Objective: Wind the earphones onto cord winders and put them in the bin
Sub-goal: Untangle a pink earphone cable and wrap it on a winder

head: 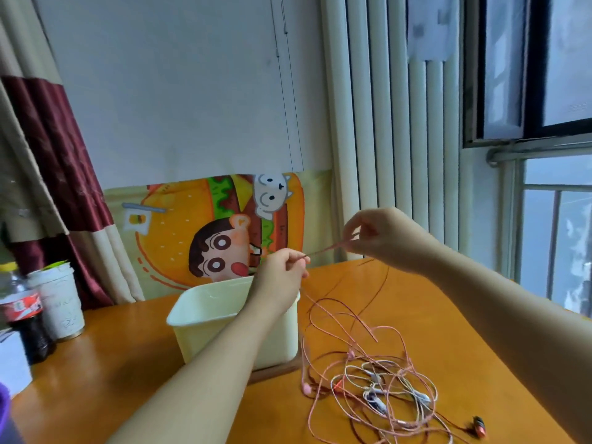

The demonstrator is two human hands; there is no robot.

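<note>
A pink earphone cord [323,250] is stretched taut in the air between my two hands. My left hand [282,277] pinches one end above the pale yellow bin [205,318]. My right hand [378,238] pinches the other end, higher and to the right. The rest of the pink cord hangs down to a tangled pile of pink and white earphones [378,389] on the orange table, right of the bin. No cord winder shows in view.
A cola bottle [24,315] and a white paper cup [57,302] stand at the table's far left. An orange-black earbud [479,426] lies near the front right. A cartoon poster, a radiator and a window lie behind the table [112,363].
</note>
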